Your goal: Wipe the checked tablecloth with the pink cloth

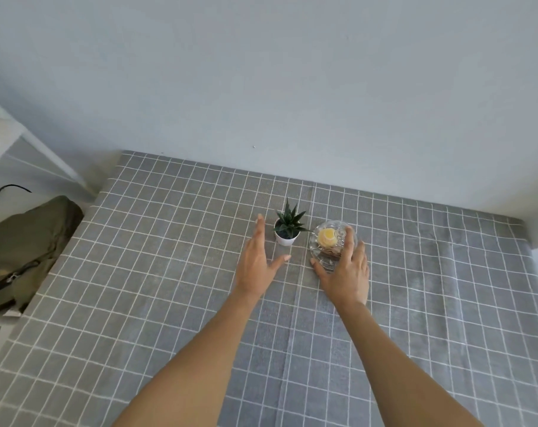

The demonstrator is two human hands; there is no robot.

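Note:
The grey checked tablecloth (169,272) covers the whole table. No pink cloth is in view. A small spiky plant in a white pot (287,230) stands near the middle. Right of it sits a glass bowl (329,241) with a yellow piece inside. My left hand (256,263) is flat and spread just left of the pot, thumb pointing toward it, not touching it. My right hand (346,272) wraps the glass bowl, with the thumb at its near left side and the fingers over its right rim.
A pale wall runs along the table's far edge. An olive green bag (24,251) lies off the table's left side. A white frame (30,143) stands at the far left, with a black cable (2,192) near it.

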